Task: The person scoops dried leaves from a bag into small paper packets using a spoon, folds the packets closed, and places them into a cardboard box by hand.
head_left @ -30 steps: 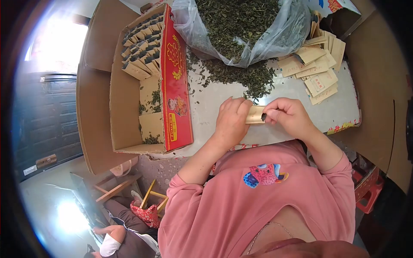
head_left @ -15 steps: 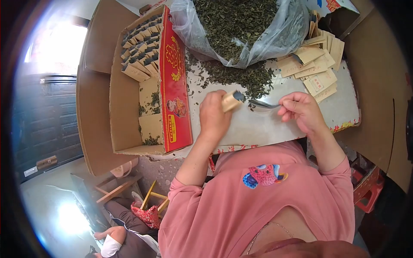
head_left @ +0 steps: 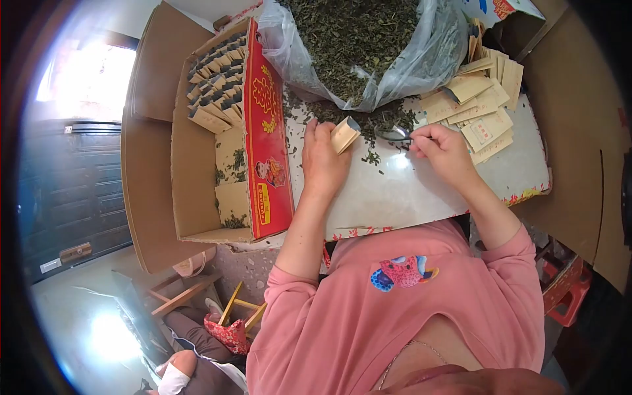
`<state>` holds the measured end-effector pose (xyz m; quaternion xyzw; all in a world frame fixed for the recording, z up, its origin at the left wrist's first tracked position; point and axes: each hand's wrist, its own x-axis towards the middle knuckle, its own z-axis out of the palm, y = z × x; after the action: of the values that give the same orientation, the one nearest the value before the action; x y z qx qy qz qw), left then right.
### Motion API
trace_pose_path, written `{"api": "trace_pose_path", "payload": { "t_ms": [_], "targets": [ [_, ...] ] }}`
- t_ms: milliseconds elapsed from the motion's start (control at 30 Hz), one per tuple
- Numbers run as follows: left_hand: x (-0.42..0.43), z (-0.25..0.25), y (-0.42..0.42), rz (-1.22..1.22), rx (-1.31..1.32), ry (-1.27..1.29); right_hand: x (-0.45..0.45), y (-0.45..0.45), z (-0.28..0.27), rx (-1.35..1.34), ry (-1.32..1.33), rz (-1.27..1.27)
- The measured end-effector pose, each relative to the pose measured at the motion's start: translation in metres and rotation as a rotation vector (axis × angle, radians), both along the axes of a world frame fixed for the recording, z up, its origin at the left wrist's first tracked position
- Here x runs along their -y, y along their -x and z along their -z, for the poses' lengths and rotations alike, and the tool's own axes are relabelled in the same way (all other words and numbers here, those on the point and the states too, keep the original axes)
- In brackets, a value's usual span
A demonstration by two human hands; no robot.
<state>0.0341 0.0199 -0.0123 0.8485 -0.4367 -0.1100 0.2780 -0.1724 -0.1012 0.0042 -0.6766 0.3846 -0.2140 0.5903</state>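
My left hand (head_left: 322, 158) is closed around a small brown paper packet (head_left: 344, 135), its dark-lined mouth tilted up to the right. Between the fingertips of my right hand (head_left: 444, 155) is the handle of a metal spoon (head_left: 394, 135). The spoon's bowl lies at the edge of loose dried tea leaves (head_left: 378, 118) on the table, a little right of the packet and apart from it. Behind both hands, a clear plastic bag (head_left: 431, 62) stands open, full of dark dried leaves (head_left: 359, 46).
At left stands a red cardboard box (head_left: 271, 197) holding rows of packets (head_left: 214, 99) and some spilled leaves. Flat paper packets (head_left: 484, 115) are piled on the right of the white table (head_left: 368, 207). Another person (head_left: 197, 359) sits at lower left, near a wooden stool (head_left: 240, 306).
My right hand has moved up and left, bringing the spoon to the leaf pile. My left hand has shifted slightly up and left with the packet. A few leaves now lie nearer the front.
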Motion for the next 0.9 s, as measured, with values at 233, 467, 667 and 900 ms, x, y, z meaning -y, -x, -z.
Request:
{"api": "trace_pose_path", "payload": {
  "t_ms": [233,467,667,900],
  "targets": [
    [0.01,0.004,0.001,0.098,-0.032,0.057,-0.002,0.034,-0.021,-0.234,0.809,0.021],
    [0.023,0.011,0.012,0.137,-0.02,0.17,-0.012,0.008,0.001,-0.255,0.961,-0.049],
    [0.038,0.013,0.022,0.132,-0.106,0.231,-0.017,-0.016,0.01,-0.127,0.82,-0.039],
    [0.035,0.004,0.024,0.149,-0.302,0.249,-0.014,-0.022,0.025,-0.043,0.451,0.038]
  ]
}}
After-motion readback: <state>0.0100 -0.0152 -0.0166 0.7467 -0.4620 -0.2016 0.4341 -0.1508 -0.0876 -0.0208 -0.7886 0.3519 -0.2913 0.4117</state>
